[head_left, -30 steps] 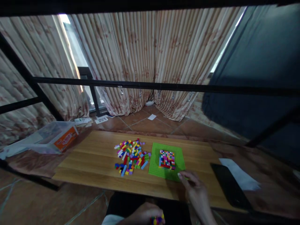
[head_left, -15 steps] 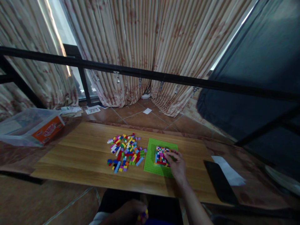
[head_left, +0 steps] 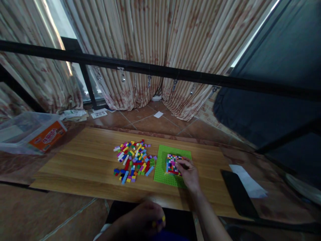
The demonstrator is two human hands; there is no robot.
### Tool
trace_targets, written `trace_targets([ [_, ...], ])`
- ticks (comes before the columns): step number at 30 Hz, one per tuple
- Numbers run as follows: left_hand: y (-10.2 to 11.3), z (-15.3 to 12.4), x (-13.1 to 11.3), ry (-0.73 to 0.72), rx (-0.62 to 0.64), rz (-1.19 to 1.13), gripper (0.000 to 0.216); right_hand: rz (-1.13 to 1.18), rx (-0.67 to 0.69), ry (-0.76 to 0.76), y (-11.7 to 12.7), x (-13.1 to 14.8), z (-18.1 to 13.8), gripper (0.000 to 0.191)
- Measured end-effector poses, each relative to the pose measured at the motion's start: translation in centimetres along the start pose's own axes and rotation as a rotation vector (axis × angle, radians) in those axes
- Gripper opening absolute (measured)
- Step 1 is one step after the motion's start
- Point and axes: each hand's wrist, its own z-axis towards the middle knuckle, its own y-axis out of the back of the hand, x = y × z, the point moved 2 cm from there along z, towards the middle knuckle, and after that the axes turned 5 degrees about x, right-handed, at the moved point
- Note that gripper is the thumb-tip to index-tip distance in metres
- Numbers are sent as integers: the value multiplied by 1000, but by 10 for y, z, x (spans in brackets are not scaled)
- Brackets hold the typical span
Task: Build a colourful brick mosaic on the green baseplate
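Note:
A green baseplate (head_left: 163,174) lies on the wooden table (head_left: 87,167), carrying a patch of small multicoloured bricks (head_left: 171,163). My right hand (head_left: 189,174) rests on the plate, fingertips pinched at the right edge of that patch; what they hold is too small to make out. Left of the plate lies a loose pile of coloured bricks (head_left: 134,159). My left hand (head_left: 146,219) sits low in my lap below the table edge, curled around a few small bricks, yellow and purple ones showing.
A clear plastic bin with an orange label (head_left: 32,134) stands at the table's far left. A black phone (head_left: 237,192) and a white paper (head_left: 248,182) lie at the right. A black metal rail (head_left: 160,72) crosses in front of the curtains.
My right hand went from the plate's near right corner up onto the brick patch and now stays there. The view tilted downward. My left hand keeps its bricks in my lap.

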Motion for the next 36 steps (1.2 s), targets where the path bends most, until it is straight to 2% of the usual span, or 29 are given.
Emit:
trace_targets([
  [4, 3, 3, -32, -74, -71, -33, 30, 34, 8, -1, 1, 3, -1, 27],
  [7, 6, 10, -51, -93, -175, -71, 31, 81, 21, -34, 3, 3, -1, 30],
  [11, 11, 26, -68, -108, -203, -100, 33, 62, 4, -24, 3, 1, 2, 31],
  [13, 14, 33, -72, -109, -179, -112, 31, 34, 1, -12, 1, 0, 3, 31],
  [18, 22, 42, -74, -134, -82, -160, 32, 24, -16, -20, -4, -4, 6, 30],
  [27, 31, 42, -68, -161, -25, -246, 32, 40, -30, -92, -5, -11, 10, 33],
  [36, 33, 45, -66, -143, -47, -273, 36, 44, 14, -88, -5, -7, 11, 34],
])
